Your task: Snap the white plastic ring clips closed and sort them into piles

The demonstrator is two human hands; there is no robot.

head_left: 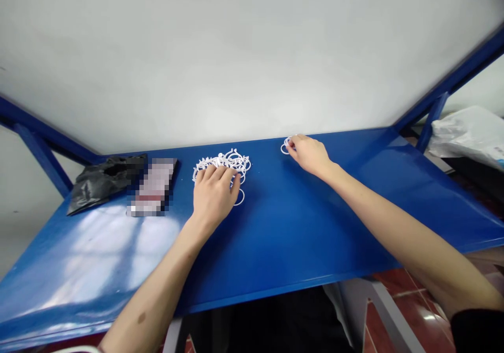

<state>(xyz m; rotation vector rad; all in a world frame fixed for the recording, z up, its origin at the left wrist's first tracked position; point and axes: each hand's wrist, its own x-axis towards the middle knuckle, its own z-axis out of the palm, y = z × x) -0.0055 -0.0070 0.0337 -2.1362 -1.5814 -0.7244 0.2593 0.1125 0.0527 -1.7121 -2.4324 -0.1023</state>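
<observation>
A pile of white looped plastic ties (232, 163) lies on the blue table (299, 227) near its far edge. My left hand (213, 191) rests on the near side of that pile, fingers curled down onto the loops. Further right, my right hand (310, 153) pinches a single white loop (285, 146) against the table, close to the white wall.
A black plastic bag (103, 180) and a blurred flat packet (154, 187) lie at the left back of the table. Blue frame struts rise at both sides. A white bag (468, 132) sits beyond the right end. Red floor tiles show below the front edge.
</observation>
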